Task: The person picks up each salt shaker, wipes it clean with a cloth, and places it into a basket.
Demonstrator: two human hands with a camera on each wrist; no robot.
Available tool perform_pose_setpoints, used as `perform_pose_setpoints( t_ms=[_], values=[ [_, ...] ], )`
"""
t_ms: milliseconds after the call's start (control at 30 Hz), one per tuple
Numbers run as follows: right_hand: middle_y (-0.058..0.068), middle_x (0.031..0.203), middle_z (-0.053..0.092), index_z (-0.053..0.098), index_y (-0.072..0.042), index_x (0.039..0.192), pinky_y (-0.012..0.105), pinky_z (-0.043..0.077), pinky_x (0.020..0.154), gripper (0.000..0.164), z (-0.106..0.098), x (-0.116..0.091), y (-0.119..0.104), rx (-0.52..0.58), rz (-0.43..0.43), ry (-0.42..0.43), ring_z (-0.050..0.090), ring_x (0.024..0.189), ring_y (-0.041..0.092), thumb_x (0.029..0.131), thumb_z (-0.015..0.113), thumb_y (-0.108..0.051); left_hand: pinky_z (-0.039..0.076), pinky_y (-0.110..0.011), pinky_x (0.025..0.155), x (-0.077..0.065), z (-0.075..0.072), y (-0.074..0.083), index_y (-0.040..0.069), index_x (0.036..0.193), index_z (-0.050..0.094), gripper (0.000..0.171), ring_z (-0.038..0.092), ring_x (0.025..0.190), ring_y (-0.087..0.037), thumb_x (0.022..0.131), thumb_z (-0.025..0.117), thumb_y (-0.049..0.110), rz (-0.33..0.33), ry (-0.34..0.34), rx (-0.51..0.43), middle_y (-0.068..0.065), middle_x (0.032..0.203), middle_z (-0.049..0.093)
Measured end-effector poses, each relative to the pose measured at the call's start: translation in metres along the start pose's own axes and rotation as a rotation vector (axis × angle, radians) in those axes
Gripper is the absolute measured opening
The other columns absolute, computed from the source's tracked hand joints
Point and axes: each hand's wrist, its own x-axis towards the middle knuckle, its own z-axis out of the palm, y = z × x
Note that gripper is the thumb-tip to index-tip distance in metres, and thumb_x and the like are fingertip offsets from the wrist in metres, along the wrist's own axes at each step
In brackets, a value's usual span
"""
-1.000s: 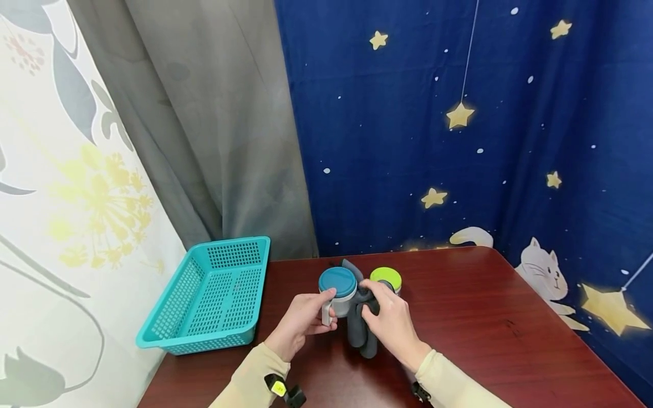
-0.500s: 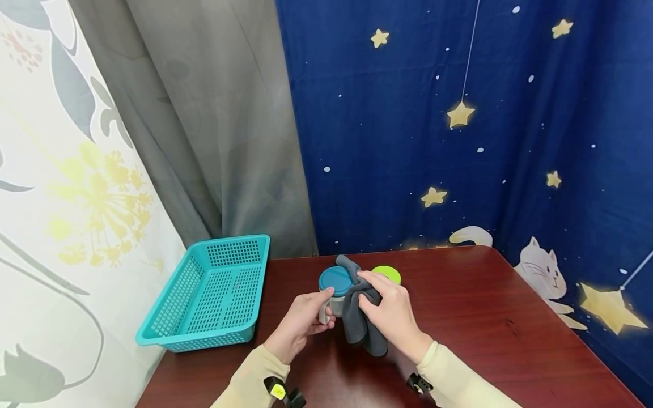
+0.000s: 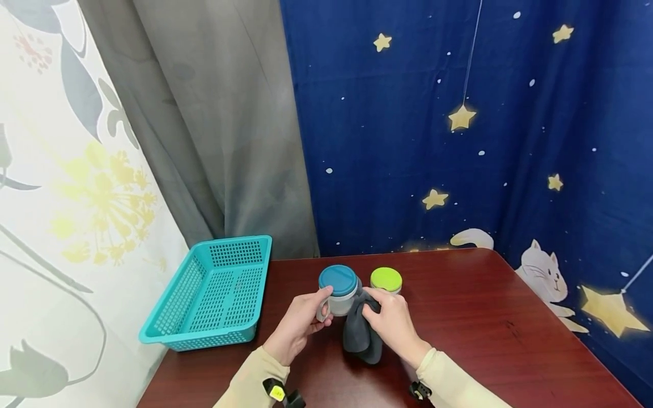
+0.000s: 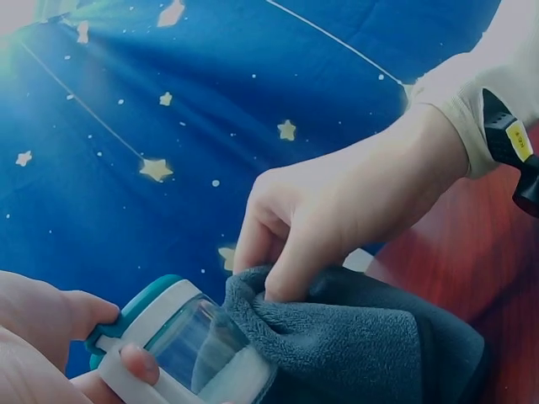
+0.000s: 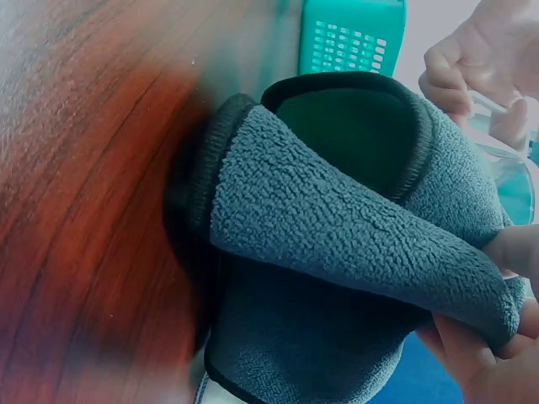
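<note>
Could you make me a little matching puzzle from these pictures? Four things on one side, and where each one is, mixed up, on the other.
Things:
1. Blue-lidded jar
2. Turquoise basket
3. Grey cloth
4. Green-lidded jar

Places:
A. Bunched in the right hand
B. Just beyond the right hand, not held
C. Off to the left of both hands, not held
D. Held by the left hand

Right pairs: 1-D, 2-C, 3-A, 4-B

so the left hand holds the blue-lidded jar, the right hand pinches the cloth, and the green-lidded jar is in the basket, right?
No, the green-lidded jar isn't in the basket: the head view shows it on the table. The left hand does hold the blue-lidded jar, and the right hand pinches the cloth.
</note>
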Motion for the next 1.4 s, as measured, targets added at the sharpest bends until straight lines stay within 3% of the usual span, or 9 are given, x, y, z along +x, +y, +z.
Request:
perform_pose_setpoints(
  t_ms=[400, 633, 867, 1133, 1400],
  values=[
    [-0.012, 0.11, 0.071, 0.075, -0.022, 0.116, 0.034, 0.056, 0.083, 0.033, -0.003, -0.002, -0.001, 0.046, 0.038, -0.021, 0.067, 0.099, 0.006, 0.086, 0.073, -0.01, 0.047, -0.028, 0.065, 0.001, 0.002, -0.006, 0.011, 0.064, 0.043, 0.055, 0.057, 0.065, -0.018, 0.095, 0.062, 0.052, 0.015, 0.05, -0.005, -0.005, 0.062, 0.048],
    [-0.013, 0.112, 0.07, 0.072, -0.021, 0.12, 0.035, 0.056, 0.086, 0.032, -0.016, 0.015, -0.01, 0.097, 0.001, -0.046, 0.065, 0.099, 0.005, 0.091, 0.069, -0.009, 0.048, -0.025, 0.061, 0.001, 0.0, -0.008, 0.011, 0.07, 0.049, 0.051, 0.057, 0.061, -0.016, 0.097, 0.059, 0.052, 0.019, 0.08, 0.022, -0.008, 0.069, 0.057],
    [-0.012, 0.117, 0.067, 0.07, -0.022, 0.123, 0.042, 0.054, 0.09, 0.033, -0.03, 0.036, -0.019, 0.115, -0.067, -0.093, 0.063, 0.107, 0.009, 0.094, 0.066, -0.007, 0.048, -0.029, 0.065, -0.002, -0.003, -0.004, 0.009, 0.072, 0.051, 0.051, 0.056, 0.061, -0.016, 0.097, 0.058, 0.053, 0.048, 0.066, 0.042, -0.008, 0.068, 0.057],
    [-0.014, 0.116, 0.067, 0.07, -0.025, 0.122, 0.039, 0.053, 0.091, 0.034, -0.032, 0.036, -0.014, 0.134, -0.049, -0.148, 0.062, 0.106, 0.006, 0.095, 0.065, -0.005, 0.048, -0.029, 0.064, -0.003, -0.005, -0.005, 0.003, 0.08, 0.063, 0.053, 0.057, 0.061, -0.017, 0.097, 0.058, 0.054, 0.055, 0.039, 0.043, -0.01, 0.069, 0.061],
    [-0.016, 0.108, 0.068, 0.07, -0.026, 0.117, 0.034, 0.054, 0.086, 0.032, -0.019, 0.024, 0.004, 0.152, 0.007, -0.25, 0.064, 0.098, 0.004, 0.094, 0.064, -0.004, 0.048, -0.029, 0.065, -0.007, -0.006, 0.001, 0.011, 0.062, 0.042, 0.056, 0.058, 0.065, -0.019, 0.097, 0.059, 0.051, 0.053, 0.02, 0.011, -0.007, 0.063, 0.055]
  ],
)
